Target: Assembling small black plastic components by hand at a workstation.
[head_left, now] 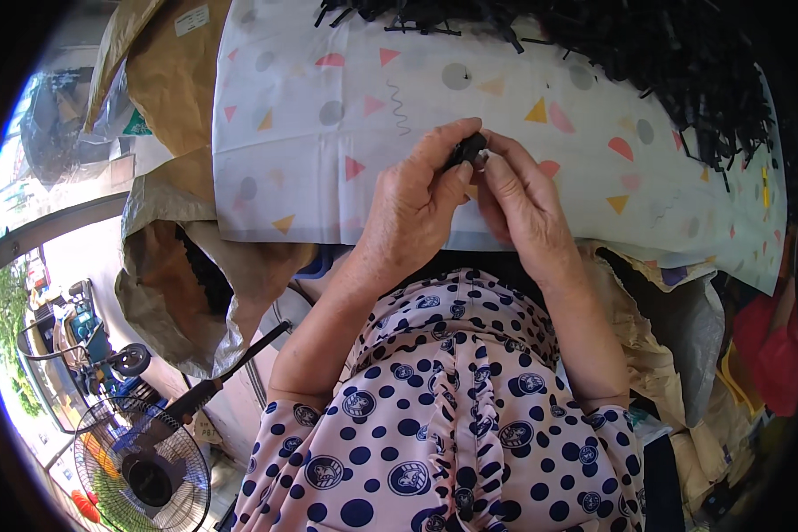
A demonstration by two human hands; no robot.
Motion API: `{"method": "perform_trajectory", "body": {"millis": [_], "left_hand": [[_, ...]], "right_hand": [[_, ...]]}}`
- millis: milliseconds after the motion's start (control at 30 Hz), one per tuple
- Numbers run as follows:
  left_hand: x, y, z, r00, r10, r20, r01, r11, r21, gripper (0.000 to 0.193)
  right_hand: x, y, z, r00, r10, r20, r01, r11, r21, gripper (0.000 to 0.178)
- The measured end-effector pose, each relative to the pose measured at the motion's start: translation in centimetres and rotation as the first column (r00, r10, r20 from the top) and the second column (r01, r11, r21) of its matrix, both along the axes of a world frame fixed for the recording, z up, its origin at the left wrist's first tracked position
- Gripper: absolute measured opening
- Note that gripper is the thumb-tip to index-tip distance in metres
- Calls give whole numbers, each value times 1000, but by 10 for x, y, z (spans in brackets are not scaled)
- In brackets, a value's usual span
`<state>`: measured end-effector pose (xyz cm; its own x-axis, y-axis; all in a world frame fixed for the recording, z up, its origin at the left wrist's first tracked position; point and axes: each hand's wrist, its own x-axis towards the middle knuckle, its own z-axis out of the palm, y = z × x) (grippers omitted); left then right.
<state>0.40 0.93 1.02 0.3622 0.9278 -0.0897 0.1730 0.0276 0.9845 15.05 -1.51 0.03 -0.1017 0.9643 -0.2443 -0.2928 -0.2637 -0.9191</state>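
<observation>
Over the near part of the table, my left hand (412, 199) and my right hand (530, 202) meet at the fingertips. A small black piece (466, 151), which looks like plastic, is pinched between the left thumb and fingers. The right thumb and fingers close on its right end, where a tiny pale spot shows; I cannot make out what that spot is. Fingers hide much of the piece, so its exact kind does not show. Farther off lies a large heap of thin black pieces (647, 53).
A white cloth with coloured shapes (301, 177) covers the table. Open sacks hang at its near left (173, 266) and near right (683, 328); the left one holds dark stuff. Brown paper (173, 80) lies at the far left. A fan (146, 474) stands low left.
</observation>
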Motion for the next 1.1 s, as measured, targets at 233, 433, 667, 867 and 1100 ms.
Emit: {"method": "perform_trajectory", "body": {"millis": [233,433,667,867,1100], "left_hand": [[19,1,5,993,19,-117,-8,996,90,34],[30,1,4,985,79,-151,-44,974,223,33],[33,9,4,934,63,-352,93,908,409,37],[19,10,1,976,82,202,-33,971,-236,35],[7,2,-4,826,295,480,82,780,-621,13]], "right_hand": [[6,0,-3,994,-17,-106,13,999,-41,38],[8,1,-5,981,-75,-176,65,996,-62,31],[32,12,-18,999,13,52,-17,998,63,27],[79,44,1,912,-229,341,215,974,79,26],[89,91,-20,829,-456,-324,374,882,-287,17]]}}
